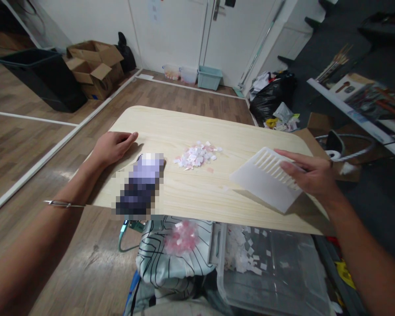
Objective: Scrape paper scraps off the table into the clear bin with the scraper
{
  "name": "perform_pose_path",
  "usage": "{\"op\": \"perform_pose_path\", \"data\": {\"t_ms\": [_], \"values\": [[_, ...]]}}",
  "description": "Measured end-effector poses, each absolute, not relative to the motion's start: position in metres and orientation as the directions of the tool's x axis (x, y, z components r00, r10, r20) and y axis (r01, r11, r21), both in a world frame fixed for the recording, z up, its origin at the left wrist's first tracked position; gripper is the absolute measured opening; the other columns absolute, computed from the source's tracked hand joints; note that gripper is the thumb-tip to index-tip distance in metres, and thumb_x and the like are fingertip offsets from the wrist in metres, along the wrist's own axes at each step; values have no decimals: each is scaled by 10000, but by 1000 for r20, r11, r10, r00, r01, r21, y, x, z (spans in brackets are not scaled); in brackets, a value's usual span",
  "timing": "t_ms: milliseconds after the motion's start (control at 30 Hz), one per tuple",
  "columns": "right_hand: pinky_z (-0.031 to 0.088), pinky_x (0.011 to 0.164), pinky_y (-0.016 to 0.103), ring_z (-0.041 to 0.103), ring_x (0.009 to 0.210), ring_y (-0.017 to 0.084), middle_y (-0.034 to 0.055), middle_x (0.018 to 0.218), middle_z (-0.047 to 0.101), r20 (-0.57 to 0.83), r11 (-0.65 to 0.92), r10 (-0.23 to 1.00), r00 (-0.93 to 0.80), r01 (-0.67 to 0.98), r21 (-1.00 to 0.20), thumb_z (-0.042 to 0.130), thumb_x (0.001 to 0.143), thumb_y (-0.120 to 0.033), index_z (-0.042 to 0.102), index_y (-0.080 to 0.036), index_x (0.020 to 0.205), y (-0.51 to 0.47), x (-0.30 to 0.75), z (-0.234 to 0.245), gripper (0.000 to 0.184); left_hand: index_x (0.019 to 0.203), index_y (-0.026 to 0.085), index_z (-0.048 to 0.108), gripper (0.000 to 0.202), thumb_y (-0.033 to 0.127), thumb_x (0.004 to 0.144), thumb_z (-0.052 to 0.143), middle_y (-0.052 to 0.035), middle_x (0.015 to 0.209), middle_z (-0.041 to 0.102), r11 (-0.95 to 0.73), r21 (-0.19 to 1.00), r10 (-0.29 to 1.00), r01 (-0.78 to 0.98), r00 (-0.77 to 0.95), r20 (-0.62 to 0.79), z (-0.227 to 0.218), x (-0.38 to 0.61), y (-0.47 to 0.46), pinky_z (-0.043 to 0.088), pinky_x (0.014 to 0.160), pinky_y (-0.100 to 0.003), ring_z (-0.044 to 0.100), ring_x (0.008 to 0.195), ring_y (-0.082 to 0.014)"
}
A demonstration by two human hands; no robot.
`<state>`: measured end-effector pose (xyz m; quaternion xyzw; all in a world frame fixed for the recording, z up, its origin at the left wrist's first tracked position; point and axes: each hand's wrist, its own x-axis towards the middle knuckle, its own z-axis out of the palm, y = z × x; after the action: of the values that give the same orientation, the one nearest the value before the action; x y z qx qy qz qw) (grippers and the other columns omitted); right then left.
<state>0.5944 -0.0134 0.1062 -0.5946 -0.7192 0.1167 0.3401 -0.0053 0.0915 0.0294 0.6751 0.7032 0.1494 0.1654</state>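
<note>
My right hand (311, 175) grips a white plastic scraper with a ribbed top (265, 180), held tilted with its lower edge on the light wooden table (184, 127). To the left of the scraper, apart from it, a small pile of pink and white paper bits (197, 156) lies on the table's middle. My left hand (112, 147) rests on the table's left edge, fingers loosely curled together, with nothing in it that I can see. A blurred purple object (141, 184) lies just right of that hand. A metal bangle (64, 203) circles my left forearm.
Below the table's near edge stands a clear plastic bin (273, 281) holding white paper bits, beside a patterned cloth with pink bits (181, 239). On the floor are cardboard boxes (94, 66), a black bin (42, 77), a teal tub (210, 77) and black rubbish bags (273, 96). A cluttered shelf (365, 109) is at right.
</note>
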Motion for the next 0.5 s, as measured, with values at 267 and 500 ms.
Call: {"op": "perform_pose_path", "data": {"t_ms": [267, 500], "values": [[587, 716, 391, 755, 652, 258, 50, 677, 789, 308, 540, 835, -456, 788, -298, 585, 1124, -1028, 807, -350, 793, 39, 537, 118, 787, 896, 224, 803, 585, 615, 1228, 521, -42, 725, 537, 43, 428, 999, 903, -37, -23, 31, -4, 91, 389, 854, -458, 526, 819, -269], [721, 828, 408, 911, 838, 293, 72, 955, 971, 111, 647, 742, -661, 664, -375, 692, 1228, -759, 972, -382, 1046, 22, 533, 141, 504, 795, 251, 654, 586, 632, 1209, 492, -24, 698, 478, 33, 425, 999, 904, -31, -12, 27, -7, 92, 384, 837, -438, 473, 796, -240]]}}
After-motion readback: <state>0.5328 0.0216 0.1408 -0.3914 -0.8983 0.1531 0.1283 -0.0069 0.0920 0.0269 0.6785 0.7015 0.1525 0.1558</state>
